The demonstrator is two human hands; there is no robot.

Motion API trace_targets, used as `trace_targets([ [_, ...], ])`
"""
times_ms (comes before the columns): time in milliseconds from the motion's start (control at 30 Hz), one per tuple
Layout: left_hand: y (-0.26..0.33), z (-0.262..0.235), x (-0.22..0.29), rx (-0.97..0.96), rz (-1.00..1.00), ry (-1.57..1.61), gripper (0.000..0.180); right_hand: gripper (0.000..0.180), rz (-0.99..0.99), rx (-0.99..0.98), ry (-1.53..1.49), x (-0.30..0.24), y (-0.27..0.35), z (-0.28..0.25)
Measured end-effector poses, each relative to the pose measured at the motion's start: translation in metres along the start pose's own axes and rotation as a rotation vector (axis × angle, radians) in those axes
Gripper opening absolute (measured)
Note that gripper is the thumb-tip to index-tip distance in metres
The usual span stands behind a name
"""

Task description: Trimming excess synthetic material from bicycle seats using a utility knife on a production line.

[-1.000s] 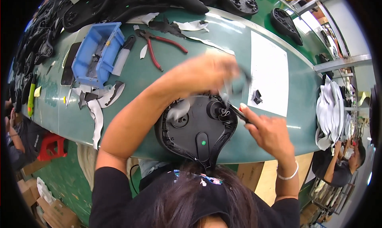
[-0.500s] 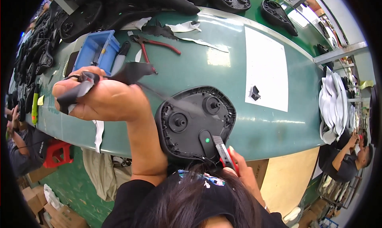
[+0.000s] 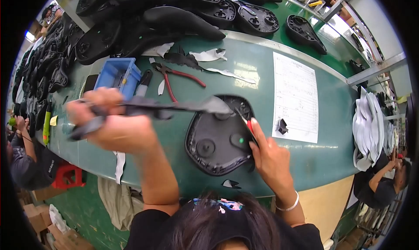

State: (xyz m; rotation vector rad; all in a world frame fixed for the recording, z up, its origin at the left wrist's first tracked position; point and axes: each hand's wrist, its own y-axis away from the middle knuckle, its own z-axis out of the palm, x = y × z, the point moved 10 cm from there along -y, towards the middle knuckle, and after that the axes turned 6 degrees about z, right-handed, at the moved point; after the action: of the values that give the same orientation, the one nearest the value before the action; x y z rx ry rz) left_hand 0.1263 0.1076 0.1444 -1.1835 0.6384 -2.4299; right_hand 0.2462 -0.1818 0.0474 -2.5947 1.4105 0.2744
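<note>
A black saddle lies with its hollow underside up on the green table, in front of me. My left hand, blurred by motion, is closed around a strip of black cover material. That strip stretches rightward to the saddle's far edge, where its pale inner side shows. In my right hand is a red utility knife, its blade end at the saddle's far right rim. The exact spot where blade and strip meet is too blurred to make out.
Red-handled pliers, a blue bin and cut scraps lie beyond my left hand. A printed sheet lies to the right. More black saddles are heaped at the back. Co-workers sit at both sides.
The saddle has turned and shifted right. My right hand has moved the knife from its near edge to the far right rim. My left hand has come lower and right with the strip.
</note>
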Motion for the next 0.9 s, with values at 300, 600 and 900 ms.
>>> trace_targets([
  [300, 0.074, 0.022, -0.080, -1.424, 0.043, -0.832, 0.041, 0.040, -0.094, 0.129, -0.262, 0.019, -0.035, -0.016],
  [600, 0.133, 0.073, -0.152, -0.849, -0.525, -0.262, 0.015, 0.036, 0.238, 0.287, -1.324, 0.132, -0.203, -0.031],
  [900, 0.196, 0.087, -0.170, -1.172, -0.625, -0.252, 0.009, 0.037, 0.330, 0.127, -1.984, 0.109, -0.534, 0.043],
])
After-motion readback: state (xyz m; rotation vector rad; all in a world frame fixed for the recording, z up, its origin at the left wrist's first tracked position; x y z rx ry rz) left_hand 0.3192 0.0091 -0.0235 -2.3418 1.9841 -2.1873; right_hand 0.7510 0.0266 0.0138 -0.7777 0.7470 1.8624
